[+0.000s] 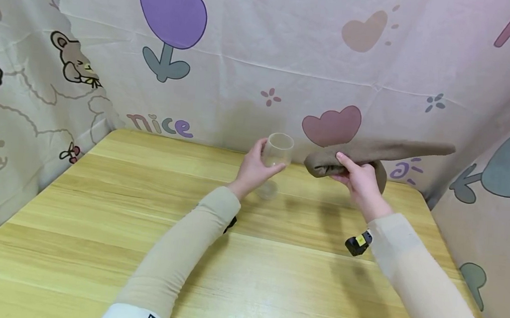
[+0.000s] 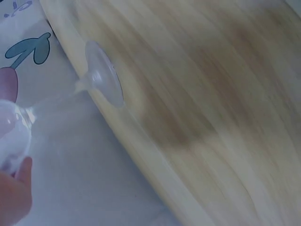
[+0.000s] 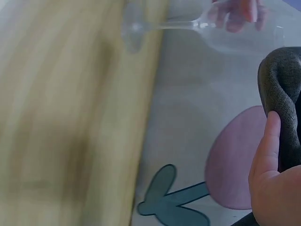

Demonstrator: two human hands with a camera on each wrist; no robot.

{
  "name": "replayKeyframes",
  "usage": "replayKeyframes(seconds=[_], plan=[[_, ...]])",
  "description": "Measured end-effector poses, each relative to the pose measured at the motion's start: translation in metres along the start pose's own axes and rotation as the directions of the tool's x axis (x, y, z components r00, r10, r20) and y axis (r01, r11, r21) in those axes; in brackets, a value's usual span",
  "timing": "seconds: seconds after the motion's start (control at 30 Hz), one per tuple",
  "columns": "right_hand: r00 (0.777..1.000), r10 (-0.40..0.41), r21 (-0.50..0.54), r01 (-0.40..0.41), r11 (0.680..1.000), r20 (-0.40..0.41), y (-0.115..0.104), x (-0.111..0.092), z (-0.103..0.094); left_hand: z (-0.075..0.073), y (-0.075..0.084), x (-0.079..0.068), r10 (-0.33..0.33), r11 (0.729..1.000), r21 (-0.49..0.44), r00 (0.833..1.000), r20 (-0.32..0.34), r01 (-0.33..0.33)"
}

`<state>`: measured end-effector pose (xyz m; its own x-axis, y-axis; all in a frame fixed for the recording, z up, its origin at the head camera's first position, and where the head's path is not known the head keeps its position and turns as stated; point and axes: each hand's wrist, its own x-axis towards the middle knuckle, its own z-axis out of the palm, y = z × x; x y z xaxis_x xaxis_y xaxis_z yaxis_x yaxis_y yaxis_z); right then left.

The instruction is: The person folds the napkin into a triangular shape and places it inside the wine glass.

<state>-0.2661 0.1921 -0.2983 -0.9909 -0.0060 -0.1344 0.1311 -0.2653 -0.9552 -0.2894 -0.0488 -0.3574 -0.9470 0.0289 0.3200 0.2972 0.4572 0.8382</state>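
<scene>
My left hand [image 1: 254, 168] grips the bowl of a clear stemmed wine glass [image 1: 279, 150], thumb in front and fingers round the far side. The glass is upright; in the left wrist view its stem and round foot [image 2: 104, 73] show near the table edge. To the right, my right hand [image 1: 361, 182] pinches a folded grey-brown cloth [image 1: 386, 152], thumb on top. One end of the cloth juts out to the right and another part hangs behind the hand. In the right wrist view the cloth's rolled fold [image 3: 280, 80] is close to the glass bowl [image 3: 240, 35].
A light wooden table [image 1: 141, 230] lies beneath both hands. Behind it hangs a pale curtain [image 1: 246, 43] printed with flowers and letters, with further printed panels at left and right. A small black device [image 1: 358, 243] is at my right wrist.
</scene>
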Motion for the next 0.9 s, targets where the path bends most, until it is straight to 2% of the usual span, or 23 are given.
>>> replayKeyframes(seconds=[0.13, 0.27, 0.43, 0.57, 0.73, 0.9], plan=[[0.997, -0.058, 0.006, 0.058, 0.998, -0.043, -0.012, 0.001, 0.007, 0.009, 0.005, 0.000, 0.028, 0.999, -0.037, 0.995, 0.095, -0.025], [0.987, -0.126, -0.025, 0.124, 0.992, -0.097, -0.024, 0.002, 0.018, 0.017, 0.011, -0.002, 0.054, 0.998, -0.047, 0.986, 0.159, -0.047], [0.959, -0.240, -0.190, 0.210, 0.959, -0.149, -0.032, 0.005, 0.034, 0.021, 0.015, -0.004, 0.062, 0.998, -0.032, 0.982, 0.177, -0.057], [0.929, -0.337, -0.383, 0.259, 0.887, -0.153, -0.035, 0.007, 0.046, 0.021, 0.015, -0.004, 0.067, 0.998, -0.031, 0.982, 0.177, -0.062], [0.897, -0.422, -0.581, 0.275, 0.766, -0.131, -0.035, 0.009, 0.054, 0.020, 0.014, -0.003, 0.069, 0.998, -0.020, 0.981, 0.180, -0.066], [0.875, -0.469, -0.691, 0.266, 0.672, -0.119, -0.036, 0.011, 0.058, 0.020, 0.015, -0.004, 0.070, 0.997, 0.008, 0.982, 0.173, -0.072]])
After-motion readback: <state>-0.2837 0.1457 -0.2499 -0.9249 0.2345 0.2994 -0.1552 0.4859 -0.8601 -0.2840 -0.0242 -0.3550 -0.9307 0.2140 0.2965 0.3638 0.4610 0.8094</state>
